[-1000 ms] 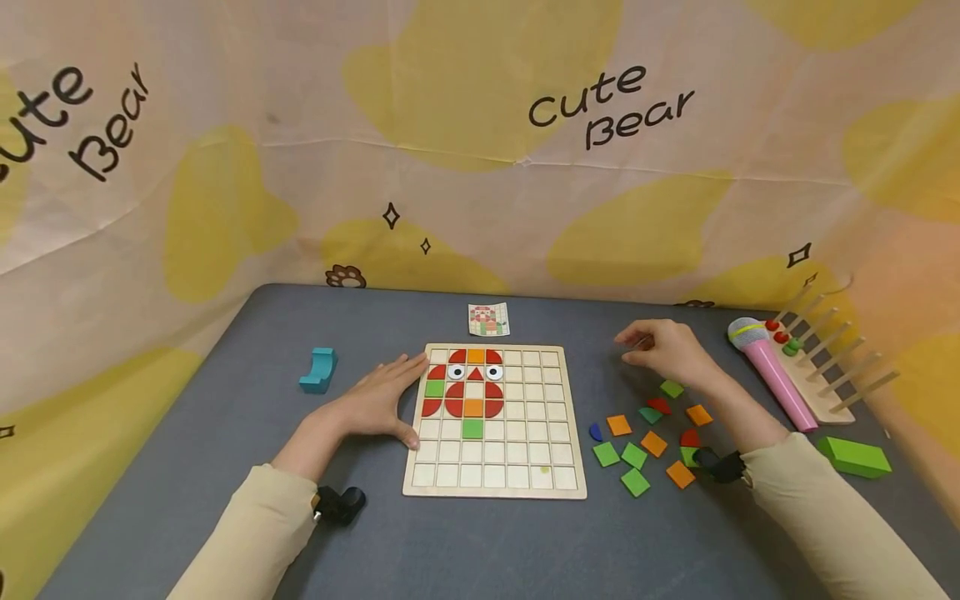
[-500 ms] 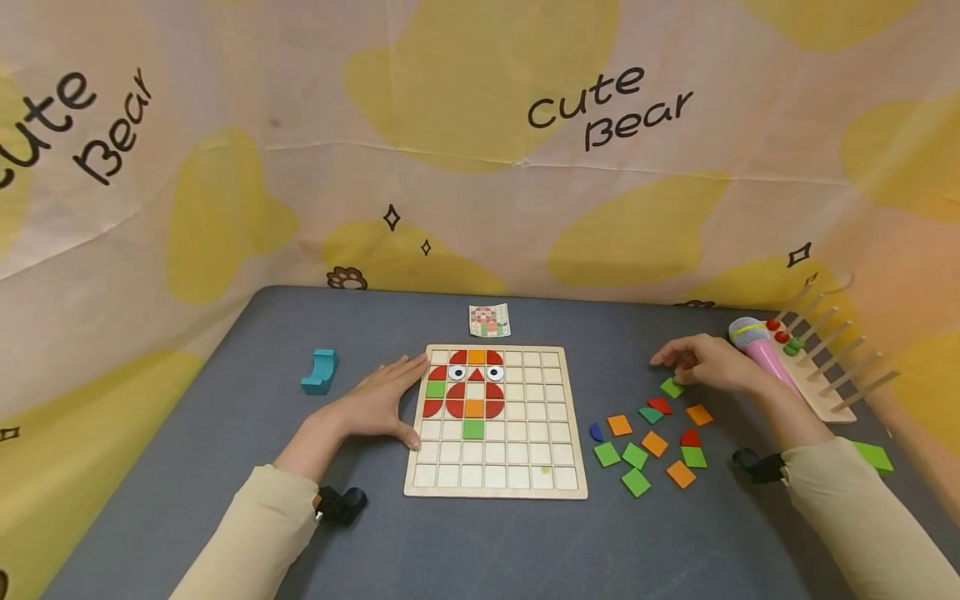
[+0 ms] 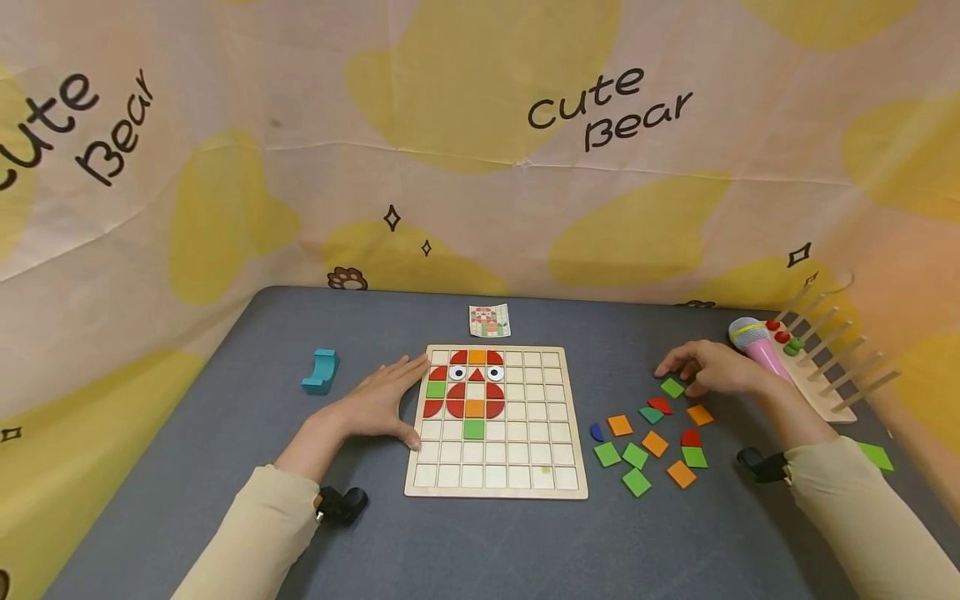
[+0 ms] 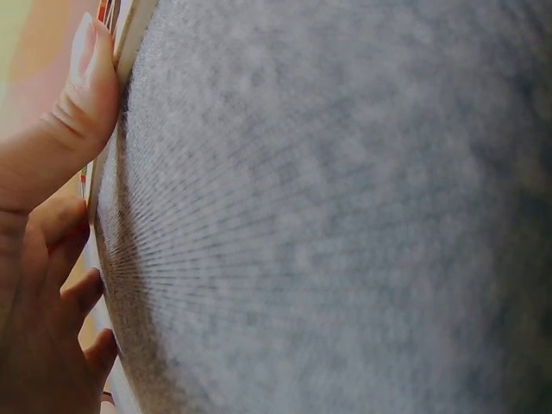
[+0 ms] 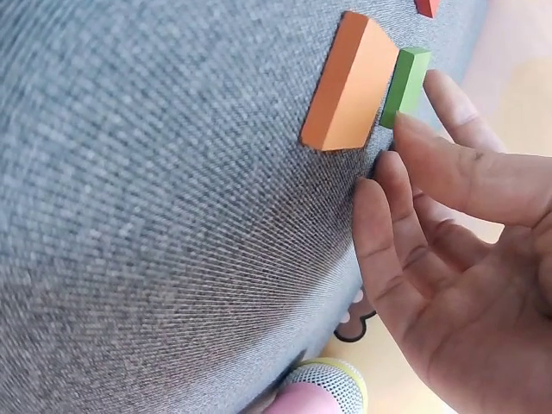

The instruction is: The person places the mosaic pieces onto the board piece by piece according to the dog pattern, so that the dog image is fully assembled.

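Note:
A wooden grid board [image 3: 525, 454] holds red, orange and green tiles and two eye tiles forming a face at its upper left. My left hand [image 3: 375, 398] rests spread along the board's left edge, thumb and fingertips touching the rim. My right hand [image 3: 708, 368] is over the loose tiles at right, thumb and forefinger apart on either side of a green square tile [image 3: 672, 387] lying on the table. In the right wrist view the thumb tip is close against that green tile [image 5: 405, 86]; firm contact cannot be made out. An orange tile [image 5: 349, 86] lies beside it.
Several loose orange, green, red and blue tiles [image 3: 654, 443] lie right of the board. A picture card [image 3: 489, 320] is behind it. A teal block [image 3: 321, 372] sits at left. At far right are a pink toy microphone [image 3: 767, 350], a pegged rack [image 3: 832, 400] and a green block [image 3: 876, 457].
My right hand has moved right and slightly towards me, down to the green tile, its thumb and forefinger now either side of it. The left hand stays at the board's edge.

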`<state>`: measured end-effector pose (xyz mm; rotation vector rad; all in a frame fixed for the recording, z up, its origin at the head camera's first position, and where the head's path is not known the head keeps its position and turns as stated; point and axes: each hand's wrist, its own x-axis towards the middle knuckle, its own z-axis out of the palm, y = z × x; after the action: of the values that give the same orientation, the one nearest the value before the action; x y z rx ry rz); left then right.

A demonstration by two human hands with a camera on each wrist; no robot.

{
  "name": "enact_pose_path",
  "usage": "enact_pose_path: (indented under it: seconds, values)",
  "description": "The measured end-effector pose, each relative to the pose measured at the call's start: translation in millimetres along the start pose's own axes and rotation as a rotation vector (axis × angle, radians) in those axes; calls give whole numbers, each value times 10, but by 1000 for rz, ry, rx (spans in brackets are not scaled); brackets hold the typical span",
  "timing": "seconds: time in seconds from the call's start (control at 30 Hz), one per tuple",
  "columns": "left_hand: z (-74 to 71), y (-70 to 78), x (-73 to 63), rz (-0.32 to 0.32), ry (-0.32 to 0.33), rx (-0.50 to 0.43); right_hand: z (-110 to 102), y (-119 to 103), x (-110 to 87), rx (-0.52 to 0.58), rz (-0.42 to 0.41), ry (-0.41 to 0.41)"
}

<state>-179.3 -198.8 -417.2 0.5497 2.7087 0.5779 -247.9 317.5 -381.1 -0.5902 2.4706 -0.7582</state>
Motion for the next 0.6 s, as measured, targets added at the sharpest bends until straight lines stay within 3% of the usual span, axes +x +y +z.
enact_pose_path:
  seconds: [0.6]
  values:
    - [9,-4,1,-11,6,-7,30,13,47,-112,12,75]
